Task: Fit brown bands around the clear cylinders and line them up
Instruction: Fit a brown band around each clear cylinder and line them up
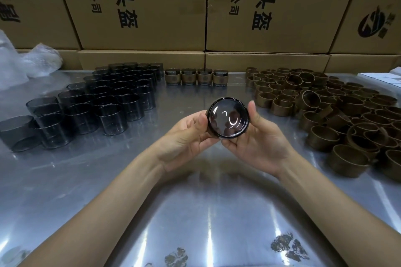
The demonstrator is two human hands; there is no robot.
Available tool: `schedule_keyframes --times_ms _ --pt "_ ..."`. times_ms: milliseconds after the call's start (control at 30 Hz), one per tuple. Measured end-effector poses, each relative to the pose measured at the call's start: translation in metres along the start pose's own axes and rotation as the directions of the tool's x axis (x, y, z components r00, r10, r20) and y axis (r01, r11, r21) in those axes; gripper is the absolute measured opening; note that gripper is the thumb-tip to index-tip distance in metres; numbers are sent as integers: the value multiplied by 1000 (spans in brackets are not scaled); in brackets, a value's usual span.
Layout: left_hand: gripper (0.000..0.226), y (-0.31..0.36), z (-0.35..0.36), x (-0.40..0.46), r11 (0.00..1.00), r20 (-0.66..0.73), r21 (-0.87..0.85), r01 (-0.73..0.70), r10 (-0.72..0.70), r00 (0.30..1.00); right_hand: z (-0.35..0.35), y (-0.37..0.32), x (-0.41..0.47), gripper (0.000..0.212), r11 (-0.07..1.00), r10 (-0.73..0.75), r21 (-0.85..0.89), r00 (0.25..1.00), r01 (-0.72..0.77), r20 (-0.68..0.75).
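Reflective metal tabletop (pixel 86 180); printed cardboard boxes (pixel 141 6) stacked along its far edge; crumpled clear plastic wrap (pixel 32 60) at far left.

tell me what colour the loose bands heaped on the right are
Brown, a dull olive-tan, seen in the head view: the bands.

Both bare forearms come in from the lower corners and angle toward each other, meeting in the middle, raised above the worktop (pixel 65 191). The left hand (pixel 184 138) is turned palm up and inward, thumb stretched up along the near left side of the cylinder (pixel 228 117), its fingers wrapped beneath it. The right hand (pixel 258 136) mirrors it, palm facing inward, thumb pointing up against the right rim, fingers cupped underneath. A two-handed grip, wrists slightly bent back, thumbs on opposite sides. The fingertips are mostly hidden behind what they hold.
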State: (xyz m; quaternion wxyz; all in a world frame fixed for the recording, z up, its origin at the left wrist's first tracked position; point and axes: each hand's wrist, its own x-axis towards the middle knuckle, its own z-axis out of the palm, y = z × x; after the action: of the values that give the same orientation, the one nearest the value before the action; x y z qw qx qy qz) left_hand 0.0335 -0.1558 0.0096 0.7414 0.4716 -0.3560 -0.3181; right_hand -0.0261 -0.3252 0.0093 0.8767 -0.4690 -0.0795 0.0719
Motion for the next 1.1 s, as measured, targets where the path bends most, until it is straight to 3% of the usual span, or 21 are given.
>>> schedule_keyframes --times_ms 100,200,300,367,700,1000,1100 --pt "55 4 0 -2 1000 -34 -8 29 -29 999 4 -3 -2 76 991 -23 -130 997 12 -79" --pt "51 2 13 3 981 -290 183 64 -9 957 13 5 -1 88 946 -80 -324 976 10 -201" --pt "57 -12 27 7 915 -504 401 42 182 844 27 23 1 67 901 -201 -430 932 55 -302" --pt "55 -18 32 7 885 -497 465 -11 271 824 32 30 1 58 886 -255 -459 896 65 -365" --pt "46 -20 39 10 908 -456 392 -149 333 825 28 26 3 44 888 -334 -445 827 115 -452" --pt "51 -21 39 9 900 -459 408 -155 349 817 24 30 5 61 894 -325 -440 791 79 -519" --pt "51 -22 39 10 900 -443 399 -174 355 823 23 29 5 56 890 -346 -445 787 103 -510"
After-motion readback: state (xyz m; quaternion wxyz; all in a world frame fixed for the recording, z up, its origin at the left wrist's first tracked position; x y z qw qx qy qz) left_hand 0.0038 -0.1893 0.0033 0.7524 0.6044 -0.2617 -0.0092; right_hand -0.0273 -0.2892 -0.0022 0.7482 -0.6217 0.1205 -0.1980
